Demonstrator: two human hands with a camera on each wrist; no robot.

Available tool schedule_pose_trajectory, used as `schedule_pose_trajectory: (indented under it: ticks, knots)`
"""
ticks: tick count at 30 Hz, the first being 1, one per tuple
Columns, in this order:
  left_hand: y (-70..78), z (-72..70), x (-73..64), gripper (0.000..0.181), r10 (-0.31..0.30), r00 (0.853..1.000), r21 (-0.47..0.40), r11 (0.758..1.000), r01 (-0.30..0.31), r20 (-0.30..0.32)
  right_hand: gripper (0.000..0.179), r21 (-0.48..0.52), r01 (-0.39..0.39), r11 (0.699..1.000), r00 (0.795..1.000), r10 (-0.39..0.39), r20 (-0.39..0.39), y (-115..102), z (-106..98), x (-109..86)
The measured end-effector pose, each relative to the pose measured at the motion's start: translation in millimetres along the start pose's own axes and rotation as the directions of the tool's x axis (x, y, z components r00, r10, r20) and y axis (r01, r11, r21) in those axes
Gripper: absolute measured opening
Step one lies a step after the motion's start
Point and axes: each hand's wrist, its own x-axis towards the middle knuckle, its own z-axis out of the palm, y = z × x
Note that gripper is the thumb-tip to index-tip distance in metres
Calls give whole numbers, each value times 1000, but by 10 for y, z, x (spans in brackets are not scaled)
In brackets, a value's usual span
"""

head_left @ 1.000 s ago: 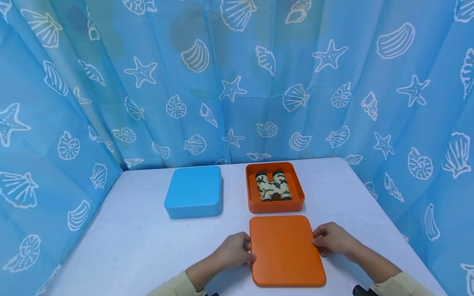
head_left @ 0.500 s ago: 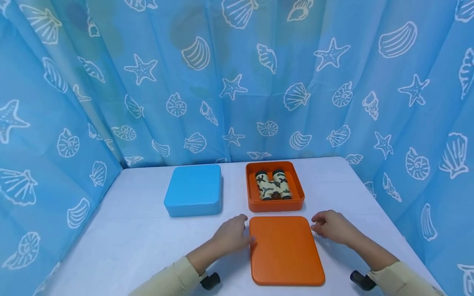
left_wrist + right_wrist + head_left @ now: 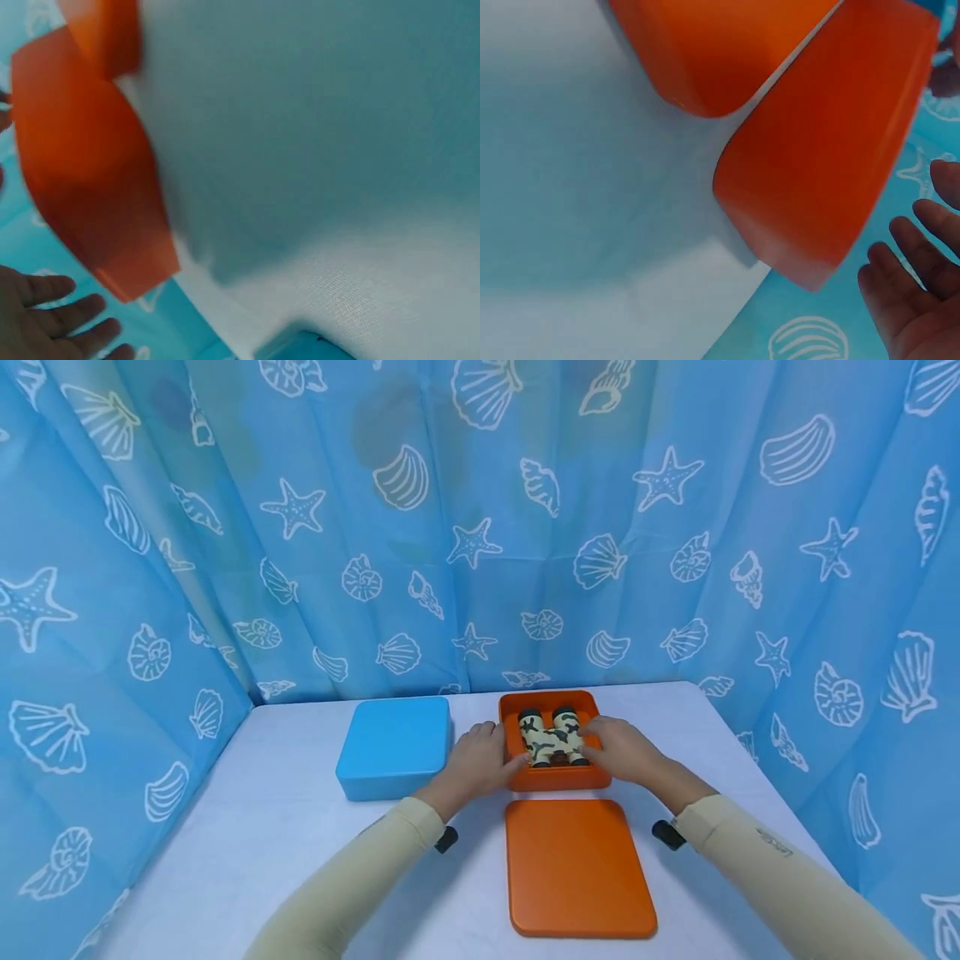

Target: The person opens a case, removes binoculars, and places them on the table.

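Observation:
Camouflage binoculars (image 3: 553, 742) lie inside an orange box (image 3: 558, 780) at the back of the table. My left hand (image 3: 477, 762) is at the box's left side, its thumb near the front left corner; in the left wrist view that hand (image 3: 45, 322) has its fingers spread beside the box wall (image 3: 90, 165). Over the right rim reaches my right hand (image 3: 624, 752), fingertips close to the binoculars; whether they touch is unclear. In the right wrist view its fingers (image 3: 904, 247) look extended and apart from the box. The orange lid (image 3: 579, 868) lies flat in front of the box.
A closed blue box (image 3: 393, 739) stands left of the orange box, close to my left hand. The table (image 3: 315, 860) is white. Blue curtains (image 3: 480, 610) with shell and starfish prints hang behind it and along both sides.
Both hands have let go of the orange lid and moved forward to the orange box's sides. The lid stays where it was, and the binoculars remain in the box.

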Motion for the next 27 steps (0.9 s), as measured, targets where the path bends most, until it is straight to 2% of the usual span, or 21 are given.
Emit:
schedule_pose_trajectory:
  ticks: [4,9,15,18,23,27]
  knots:
    - [-43,107,130,95,46,999,69,997,-47,17,46,-99,43,994,999,-41,16,-32,102,214]
    - [-68,201,206,107,28,999,75,997,-31,40,58,-196,74,978,997,-65,49,-71,206,400]
    - [-66,230,233,113,21,996,43,999,-25,83,74,-197,27,980,993,-5,115,-87,279,527]
    - [-65,234,242,115,17,996,50,999,-22,87,79,-205,39,978,990,-10,140,-103,307,578]
    - [-67,258,246,115,-8,994,55,998,2,105,83,-239,58,969,986,-17,168,-129,368,667]
    - [-58,261,246,116,-10,993,39,999,6,114,81,-272,30,962,984,20,180,-142,409,717]
